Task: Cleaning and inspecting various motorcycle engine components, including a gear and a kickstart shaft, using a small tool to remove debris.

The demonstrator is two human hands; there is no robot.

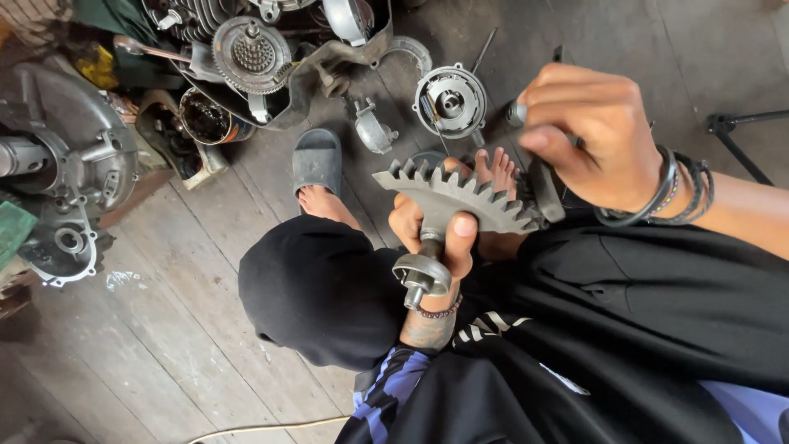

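A grey toothed sector gear (pixel 460 200) on a short shaft is held up in front of the body, above the lap and the wooden floor (pixel 164 329). It is gripped by the left hand (pixel 431 234), whose fingers (pixel 463 230) are wrapped tight around the shaft just under the fan of teeth, the thumb being pressed against the gear's flat face; a round collar at the shaft's lower end sticks out below the fist. The right hand (pixel 588 136) is closed into a fist around a slim metal tool (pixel 516 113), whose dark working end is set against the right edge of the gear's teeth. Dark bands are worn on the right wrist, and a beaded bracelet on the left. Bare feet are seen on the floor beyond the gear, a grey sandal (pixel 317 160) being worn on one of them. Further off, engine parts are spread over the floor: a round stator plate (pixel 449 100), a clutch assembly (pixel 251 54) and, at the left edge, a large grey crankcase (pixel 70 173).
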